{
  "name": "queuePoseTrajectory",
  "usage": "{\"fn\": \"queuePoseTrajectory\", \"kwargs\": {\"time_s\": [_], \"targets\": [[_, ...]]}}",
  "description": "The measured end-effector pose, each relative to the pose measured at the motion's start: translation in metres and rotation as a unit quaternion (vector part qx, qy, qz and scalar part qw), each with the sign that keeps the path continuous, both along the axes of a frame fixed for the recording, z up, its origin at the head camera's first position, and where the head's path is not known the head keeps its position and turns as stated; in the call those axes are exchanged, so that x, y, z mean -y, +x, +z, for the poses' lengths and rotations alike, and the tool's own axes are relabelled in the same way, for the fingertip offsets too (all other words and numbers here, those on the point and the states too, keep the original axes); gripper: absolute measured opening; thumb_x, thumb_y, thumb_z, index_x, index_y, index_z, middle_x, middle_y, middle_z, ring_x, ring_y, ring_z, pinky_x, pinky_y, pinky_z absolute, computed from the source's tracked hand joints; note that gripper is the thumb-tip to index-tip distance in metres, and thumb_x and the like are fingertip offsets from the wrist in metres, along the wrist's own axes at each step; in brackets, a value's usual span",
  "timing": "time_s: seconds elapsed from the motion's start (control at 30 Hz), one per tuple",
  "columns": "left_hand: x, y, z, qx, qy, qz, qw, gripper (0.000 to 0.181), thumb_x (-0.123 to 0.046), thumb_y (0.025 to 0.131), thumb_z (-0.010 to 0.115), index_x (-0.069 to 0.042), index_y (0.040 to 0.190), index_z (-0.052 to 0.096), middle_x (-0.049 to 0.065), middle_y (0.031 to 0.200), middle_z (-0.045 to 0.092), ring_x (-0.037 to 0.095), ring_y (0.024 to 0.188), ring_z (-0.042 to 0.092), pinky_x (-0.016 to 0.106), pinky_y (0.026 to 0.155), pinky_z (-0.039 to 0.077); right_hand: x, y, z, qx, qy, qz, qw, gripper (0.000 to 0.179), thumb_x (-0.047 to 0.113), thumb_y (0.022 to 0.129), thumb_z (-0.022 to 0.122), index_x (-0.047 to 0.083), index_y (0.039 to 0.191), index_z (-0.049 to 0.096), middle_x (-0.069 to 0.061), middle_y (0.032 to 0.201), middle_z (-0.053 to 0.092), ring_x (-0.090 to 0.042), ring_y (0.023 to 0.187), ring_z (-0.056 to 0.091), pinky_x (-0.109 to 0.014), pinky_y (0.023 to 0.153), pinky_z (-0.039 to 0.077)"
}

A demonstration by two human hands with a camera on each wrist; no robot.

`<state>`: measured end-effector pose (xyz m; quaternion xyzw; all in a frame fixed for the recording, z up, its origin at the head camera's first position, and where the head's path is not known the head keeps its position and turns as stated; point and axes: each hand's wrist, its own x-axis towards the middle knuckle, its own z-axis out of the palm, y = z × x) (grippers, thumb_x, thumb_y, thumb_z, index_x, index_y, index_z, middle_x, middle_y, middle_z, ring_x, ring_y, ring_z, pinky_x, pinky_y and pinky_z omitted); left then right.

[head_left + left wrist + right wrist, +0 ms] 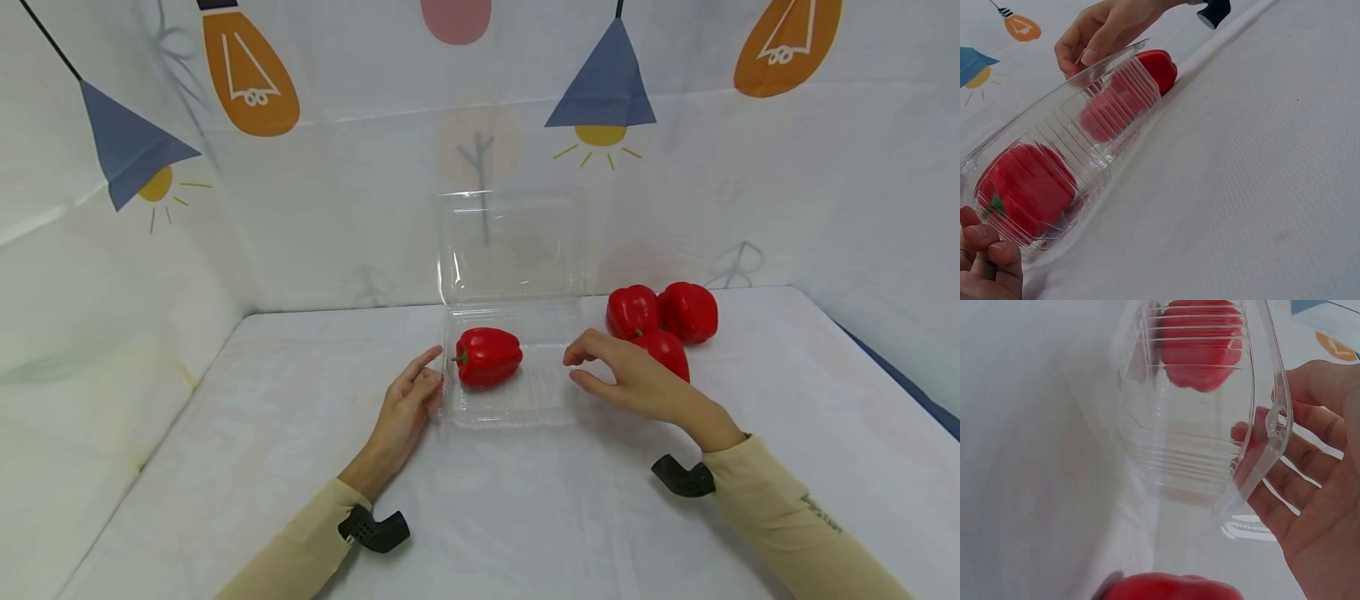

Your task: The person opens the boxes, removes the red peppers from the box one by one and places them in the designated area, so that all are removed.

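Note:
A clear plastic clamshell box [546,385] sits on the table with its lid [517,250] raised against the back wall. Inside, toward the left, lies one red bell pepper [491,358], its green stem facing left. My left hand [397,421] touches the box's left side, its index finger extended and the other fingertips [999,250] right by the wall. Over the right rim hovers my right hand [648,379], fingers bent loosely and thumb apart, nothing between them. In the right wrist view, its fingers [1300,469] come right up to the rim.
Three more red bell peppers cluster behind the right hand: one at left [632,311], another at right [687,312], a third in front [667,354], partly hidden by the hand. A patterned sheet wall [337,208] closes off the table's back edge.

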<state>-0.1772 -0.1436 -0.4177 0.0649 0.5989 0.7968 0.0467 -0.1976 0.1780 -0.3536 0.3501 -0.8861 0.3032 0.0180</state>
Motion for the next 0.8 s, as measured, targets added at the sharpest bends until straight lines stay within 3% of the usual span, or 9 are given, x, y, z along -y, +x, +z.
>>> {"fn": "queuePoseTrajectory", "kwargs": {"time_s": [0.17, 0.8], "targets": [[0.001, 0.000, 0.000, 0.008, -0.001, 0.010, 0.9999, 0.051, -0.008, 0.097, 0.044, -0.007, 0.146, 0.028, -0.006, 0.079, 0.046, 0.007, 0.067, 0.039, 0.017, 0.063, 0.037, 0.004, -0.001, -0.002, 0.013, 0.004, -0.004, 0.9999, 0.033, 0.012, 0.084, 0.069, 0.016, 0.114, 0.054, 0.000, 0.109, 0.062, -0.018, 0.103, 0.059, -0.038, 0.086, 0.054], [-0.001, -0.001, 0.002, 0.011, 0.015, 0.013, 0.9997, 0.053, -0.006, 0.096, 0.045, -0.007, 0.146, 0.029, -0.007, 0.076, 0.045, 0.007, 0.063, 0.039, 0.016, 0.062, 0.036, 0.016, -0.007, -0.003, 0.024, 0.007, -0.007, 0.9997, 0.042, 0.017, 0.087, 0.067, 0.022, 0.124, 0.049, 0.004, 0.121, 0.057, -0.021, 0.110, 0.056, -0.041, 0.089, 0.052]]}}
